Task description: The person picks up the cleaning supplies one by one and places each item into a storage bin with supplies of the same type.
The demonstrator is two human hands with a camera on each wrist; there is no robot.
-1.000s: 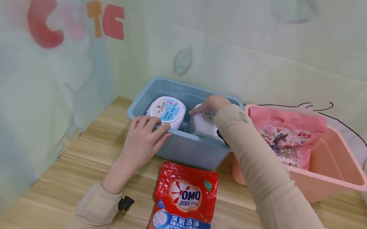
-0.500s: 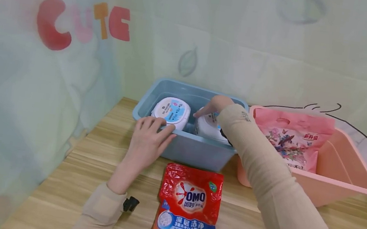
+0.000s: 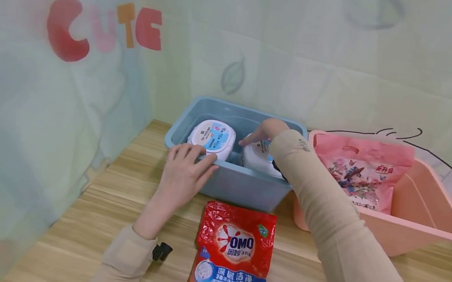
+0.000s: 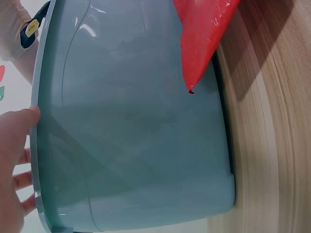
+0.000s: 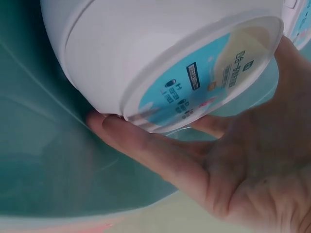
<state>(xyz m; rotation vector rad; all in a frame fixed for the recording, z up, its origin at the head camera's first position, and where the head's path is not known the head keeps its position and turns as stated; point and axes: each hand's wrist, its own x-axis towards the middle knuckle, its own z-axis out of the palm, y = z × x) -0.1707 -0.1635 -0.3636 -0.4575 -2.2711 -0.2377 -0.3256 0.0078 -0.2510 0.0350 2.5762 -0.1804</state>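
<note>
Left hand [image 3: 181, 171] holds blue bin [image 3: 241, 186], right hand [image 3: 269, 128] grips white tub [image 3: 256, 159] inside.

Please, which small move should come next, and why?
Perhaps the right hand should release the white tub it grips, since that tub sits inside the blue bin beside the other tub, and the left hand holds the rim.

Blue plastic bin [image 3: 237, 185] and pink plastic bin [image 3: 397, 237]: two, stood along the far edge of the desk [image 3: 136, 167]. Left lidded tub [image 3: 211, 138] and right lidded tub [image 3: 258, 158]: two, sat in the blue plastic bin. Red OMO bag [image 3: 231, 261] and pink floral bag [image 3: 365, 173]: two were present. Wall letters [image 3: 128, 33] numbered four.
</note>
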